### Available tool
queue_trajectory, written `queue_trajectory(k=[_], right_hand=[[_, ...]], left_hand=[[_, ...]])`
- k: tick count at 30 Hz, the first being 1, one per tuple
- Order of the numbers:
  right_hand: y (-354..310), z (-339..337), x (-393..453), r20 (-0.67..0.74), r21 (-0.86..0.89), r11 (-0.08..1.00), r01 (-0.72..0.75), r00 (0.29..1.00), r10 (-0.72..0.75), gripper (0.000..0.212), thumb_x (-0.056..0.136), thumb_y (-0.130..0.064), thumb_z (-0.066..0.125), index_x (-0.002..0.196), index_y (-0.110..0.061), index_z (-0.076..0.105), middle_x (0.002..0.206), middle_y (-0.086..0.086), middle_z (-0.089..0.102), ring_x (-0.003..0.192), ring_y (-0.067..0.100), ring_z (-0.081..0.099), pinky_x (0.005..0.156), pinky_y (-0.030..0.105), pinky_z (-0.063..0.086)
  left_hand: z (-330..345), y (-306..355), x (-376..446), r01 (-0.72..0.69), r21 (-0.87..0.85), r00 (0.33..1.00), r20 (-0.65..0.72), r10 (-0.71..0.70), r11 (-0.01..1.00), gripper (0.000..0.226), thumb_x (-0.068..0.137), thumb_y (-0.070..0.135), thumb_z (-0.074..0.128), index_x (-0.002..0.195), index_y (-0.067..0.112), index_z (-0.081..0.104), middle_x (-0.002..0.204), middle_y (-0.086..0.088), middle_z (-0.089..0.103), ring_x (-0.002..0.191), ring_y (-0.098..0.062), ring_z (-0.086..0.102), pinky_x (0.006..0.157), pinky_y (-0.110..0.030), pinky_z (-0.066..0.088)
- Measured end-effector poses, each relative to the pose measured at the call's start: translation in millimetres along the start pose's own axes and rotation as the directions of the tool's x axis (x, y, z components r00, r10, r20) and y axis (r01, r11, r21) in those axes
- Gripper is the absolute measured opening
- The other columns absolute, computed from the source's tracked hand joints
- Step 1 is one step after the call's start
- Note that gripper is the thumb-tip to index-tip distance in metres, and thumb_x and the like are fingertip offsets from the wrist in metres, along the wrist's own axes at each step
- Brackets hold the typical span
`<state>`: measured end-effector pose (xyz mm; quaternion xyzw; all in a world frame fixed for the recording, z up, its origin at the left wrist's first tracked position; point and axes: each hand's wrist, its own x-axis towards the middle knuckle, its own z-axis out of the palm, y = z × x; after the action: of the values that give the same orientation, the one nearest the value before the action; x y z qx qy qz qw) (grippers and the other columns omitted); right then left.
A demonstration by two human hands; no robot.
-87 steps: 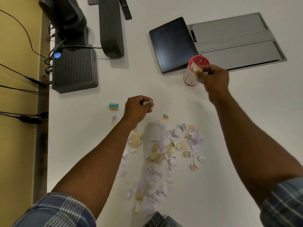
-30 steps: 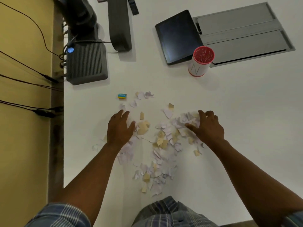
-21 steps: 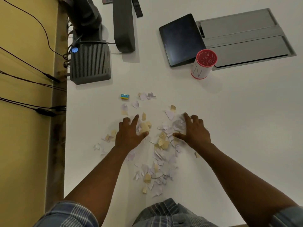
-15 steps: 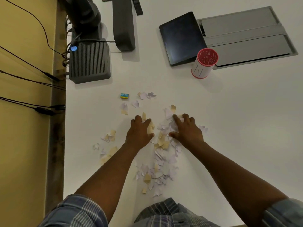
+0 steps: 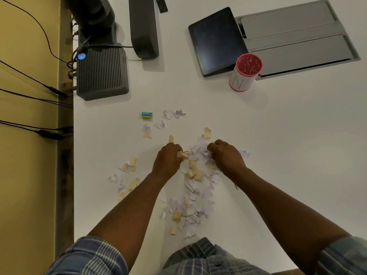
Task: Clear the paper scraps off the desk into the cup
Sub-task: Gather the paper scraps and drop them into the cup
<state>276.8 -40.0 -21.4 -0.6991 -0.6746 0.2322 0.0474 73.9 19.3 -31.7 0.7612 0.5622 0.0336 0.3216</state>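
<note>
Several white and tan paper scraps [image 5: 193, 187] lie scattered over the middle of the white desk [image 5: 278, 145]. My left hand [image 5: 168, 158] is curled around tan scraps at the top of the pile. My right hand [image 5: 225, 155] is curled over white scraps just to the right, knuckles up. The two hands are almost touching. A white cup with a red rim [image 5: 243, 73] stands upright far ahead on the right, with small bits inside it. More scraps lie loose to the left [image 5: 127, 175] and ahead [image 5: 172, 114].
A small blue and yellow eraser [image 5: 147, 114] lies ahead of the scraps. A dark tablet [image 5: 215, 39] and a grey hatch panel [image 5: 297, 40] sit behind the cup. A ribbed grey box [image 5: 102, 73], a dark stand [image 5: 144, 26] and cables line the desk's left edge.
Both hands came back from the cup to the pile, swept inward from either side with flat fingers, then curled shut on scraps in the middle. Some scraps were pushed out to the left.
</note>
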Motion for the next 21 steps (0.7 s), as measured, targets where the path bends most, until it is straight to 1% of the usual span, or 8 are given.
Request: queue_trajectory(k=[2,5,8,10,12,15,18,21], right_hand=[[3.0,0.1,-0.2,-0.047,0.091,0.995,-0.032,0.998,0.037,0.019,0.083,0.003,0.054,0.094,-0.007,0.066,0.087,0.011,0.062,0.077,0.03,0.059,0.064,0.036,0.047],[4.8,-7.2,-0.1,-0.158,0.27,0.96,-0.074,0.98,0.12,0.021,0.083,0.002,0.059,0.097,-0.006,0.073,0.091,0.012,0.071,0.08,0.03,0.065,0.07,0.035,0.051],[6.0,-20.6,2.9,-0.249,0.403,0.911,-0.084,0.948,0.197,0.016,0.082,-0.001,0.067,0.095,-0.006,0.075,0.092,0.01,0.075,0.079,0.023,0.07,0.072,0.025,0.052],[28.6,-36.9,9.3,-0.284,0.533,0.833,-0.149,0.896,0.341,0.014,0.08,-0.004,0.07,0.092,-0.01,0.076,0.086,0.004,0.076,0.072,0.013,0.068,0.066,0.016,0.049],[33.5,-47.1,12.3,-0.278,0.615,0.77,-0.169,0.868,0.412,0.013,0.08,-0.01,0.072,0.09,-0.017,0.076,0.076,-0.002,0.073,0.062,0.005,0.064,0.058,0.009,0.045],[37.9,-65.1,20.9,-0.308,0.625,0.761,-0.175,0.84,0.446,0.013,0.081,-0.017,0.073,0.092,-0.024,0.076,0.074,-0.007,0.071,0.063,0.004,0.064,0.059,0.008,0.046],[43.3,-90.0,36.5,-0.363,0.659,0.737,-0.152,0.794,0.488,0.015,0.081,-0.019,0.073,0.096,-0.023,0.075,0.082,-0.002,0.074,0.073,0.008,0.067,0.07,0.016,0.053],[57.8,-124.9,62.2,-0.499,0.561,0.817,-0.131,0.734,0.46,0.018,0.082,-0.022,0.071,0.099,-0.016,0.074,0.092,0.005,0.075,0.081,0.014,0.069,0.078,0.027,0.057]], left_hand=[[-1.7,-2.4,0.5,0.049,-0.052,0.999,-0.003,-0.05,0.997,0.012,0.078,0.013,0.074,0.088,0.009,0.068,0.09,-0.01,0.069,0.083,-0.026,0.065,0.071,-0.031,0.051],[-11.1,-3.8,0.4,0.12,-0.19,0.992,-0.023,-0.127,0.974,0.008,0.076,0.011,0.076,0.078,0.012,0.069,0.075,-0.006,0.07,0.067,-0.021,0.065,0.056,-0.025,0.05],[-29.3,2.2,9.0,0.187,-0.363,0.977,-0.031,-0.212,0.913,0.013,0.076,0.012,0.078,0.076,0.015,0.066,0.072,0.0,0.067,0.061,-0.016,0.063,0.052,-0.026,0.055],[-33.8,24.8,35.8,0.182,-0.453,0.979,0.004,-0.202,0.873,0.015,0.076,0.011,0.078,0.075,0.018,0.065,0.074,0.001,0.067,0.06,-0.011,0.063,0.051,-0.024,0.056],[-45.6,35.9,43.4,0.165,-0.522,0.98,-0.007,-0.198,0.837,0.018,0.076,0.013,0.078,0.072,0.023,0.065,0.073,0.002,0.068,0.055,-0.006,0.062,0.049,-0.018,0.052],[-56.0,49.0,50.6,0.113,-0.558,0.984,-0.052,-0.171,0.822,0.02,0.077,0.016,0.078,0.068,0.028,0.065,0.068,0.006,0.068,0.047,-0.003,0.062,0.044,-0.013,0.047],[-62.0,62.1,60.0,0.083,-0.562,0.987,-0.068,-0.146,0.823,0.021,0.078,0.016,0.077,0.068,0.028,0.064,0.071,0.006,0.068,0.048,-0.005,0.062,0.049,-0.018,0.052],[-62.0,77.6,71.2,0.068,-0.55,0.991,-0.06,-0.12,0.833,0.017,0.079,0.015,0.076,0.071,0.025,0.065,0.071,0.003,0.067,0.049,-0.007,0.061,0.048,-0.014,0.049]])
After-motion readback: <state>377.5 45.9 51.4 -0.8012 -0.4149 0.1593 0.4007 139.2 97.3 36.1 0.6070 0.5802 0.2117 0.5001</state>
